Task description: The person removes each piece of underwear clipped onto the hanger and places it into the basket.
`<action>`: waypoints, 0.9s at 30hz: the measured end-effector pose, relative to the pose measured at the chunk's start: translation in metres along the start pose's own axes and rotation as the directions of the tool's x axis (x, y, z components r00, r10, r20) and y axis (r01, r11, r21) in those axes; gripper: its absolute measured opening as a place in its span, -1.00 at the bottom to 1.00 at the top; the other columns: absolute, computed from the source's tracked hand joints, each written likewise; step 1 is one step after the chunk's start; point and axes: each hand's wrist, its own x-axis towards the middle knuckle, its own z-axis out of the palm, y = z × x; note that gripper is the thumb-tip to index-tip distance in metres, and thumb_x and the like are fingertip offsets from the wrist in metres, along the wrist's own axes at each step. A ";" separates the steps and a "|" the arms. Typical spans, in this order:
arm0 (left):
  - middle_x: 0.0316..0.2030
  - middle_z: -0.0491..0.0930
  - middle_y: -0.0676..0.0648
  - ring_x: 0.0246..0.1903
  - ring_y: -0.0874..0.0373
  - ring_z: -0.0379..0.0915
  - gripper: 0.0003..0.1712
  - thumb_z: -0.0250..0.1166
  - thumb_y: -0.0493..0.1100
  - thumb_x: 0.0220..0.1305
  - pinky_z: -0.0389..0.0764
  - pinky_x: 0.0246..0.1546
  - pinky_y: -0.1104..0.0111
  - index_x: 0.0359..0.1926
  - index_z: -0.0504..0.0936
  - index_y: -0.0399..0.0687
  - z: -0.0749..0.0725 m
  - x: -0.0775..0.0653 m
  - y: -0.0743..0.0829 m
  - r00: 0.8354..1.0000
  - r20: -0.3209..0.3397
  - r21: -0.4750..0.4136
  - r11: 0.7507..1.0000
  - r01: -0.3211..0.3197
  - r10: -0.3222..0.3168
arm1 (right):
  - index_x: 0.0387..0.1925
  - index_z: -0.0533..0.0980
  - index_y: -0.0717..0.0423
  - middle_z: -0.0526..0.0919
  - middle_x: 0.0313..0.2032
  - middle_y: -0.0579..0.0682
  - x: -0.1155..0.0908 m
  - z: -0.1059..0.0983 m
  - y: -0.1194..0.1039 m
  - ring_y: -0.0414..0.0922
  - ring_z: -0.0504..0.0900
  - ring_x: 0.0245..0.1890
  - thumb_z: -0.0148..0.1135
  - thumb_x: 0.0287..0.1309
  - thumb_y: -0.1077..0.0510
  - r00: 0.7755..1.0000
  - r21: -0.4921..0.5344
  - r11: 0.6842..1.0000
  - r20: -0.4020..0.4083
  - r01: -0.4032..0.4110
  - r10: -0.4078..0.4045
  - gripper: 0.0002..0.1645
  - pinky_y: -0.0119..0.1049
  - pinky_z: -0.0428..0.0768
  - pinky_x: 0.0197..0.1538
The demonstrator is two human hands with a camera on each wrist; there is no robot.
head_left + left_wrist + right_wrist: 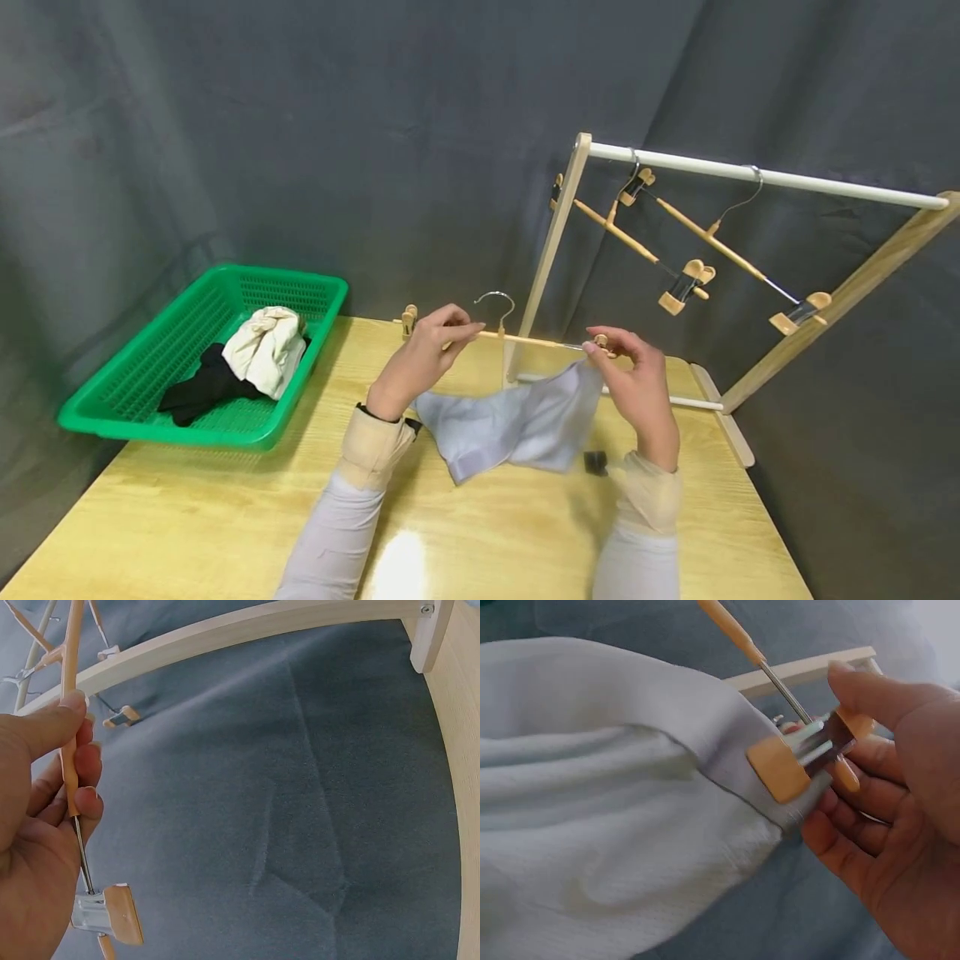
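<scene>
A wooden clip hanger with a metal hook is held level above the table. My left hand pinches its bar between thumb and fingers, left of the hook. Beyond that hand, the hanger's left clip has no cloth in it. My right hand grips the right clip by its handle end. The clip's wooden pad lies over the waistband edge of a light blue-grey garment, which hangs down from there. Its far end droops near my left wrist, and its exact kind is unclear.
On the left stands a green basket with a white cloth and a black cloth inside. At the right, a wooden rack with a white rail carries two clip hangers. A small black object lies by my right wrist.
</scene>
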 end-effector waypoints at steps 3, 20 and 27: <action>-0.28 0.52 -0.04 -0.37 0.22 0.42 -0.74 0.27 -0.31 0.26 0.50 -0.40 0.46 -0.04 0.72 -0.11 -0.002 0.002 0.000 1.000 -0.010 0.000 1.000 -0.009 0.009 | -0.11 0.68 0.02 0.63 -0.33 -0.15 0.001 -0.003 -0.001 -0.30 0.50 -0.27 0.37 0.14 0.15 0.999 0.023 0.999 -0.015 0.050 -0.049 -0.75 -0.44 0.44 -0.12; -0.27 0.52 -0.04 -0.36 0.22 0.40 -0.70 0.28 -0.36 0.23 0.47 -0.40 0.47 -0.03 0.72 -0.09 -0.006 -0.002 0.003 0.999 -0.016 0.018 0.999 -0.030 0.030 | -0.15 0.66 0.25 0.62 -0.40 -0.09 -0.007 -0.008 -0.034 -0.36 0.45 -0.36 0.26 0.23 0.22 0.998 -0.023 0.999 0.034 0.048 -0.047 -0.79 -0.50 0.41 -0.22; -0.28 0.53 -0.04 -0.37 0.21 0.41 -0.71 0.29 -0.36 0.22 0.48 -0.41 0.46 -0.04 0.72 -0.10 -0.005 -0.002 0.004 0.999 -0.021 -0.014 0.999 -0.033 0.033 | -0.24 0.67 0.37 0.57 -0.46 -0.29 -0.004 -0.003 -0.016 -0.37 0.42 -0.41 0.30 0.12 0.38 0.987 0.085 0.986 -0.088 0.145 -0.137 -0.85 -0.54 0.40 -0.25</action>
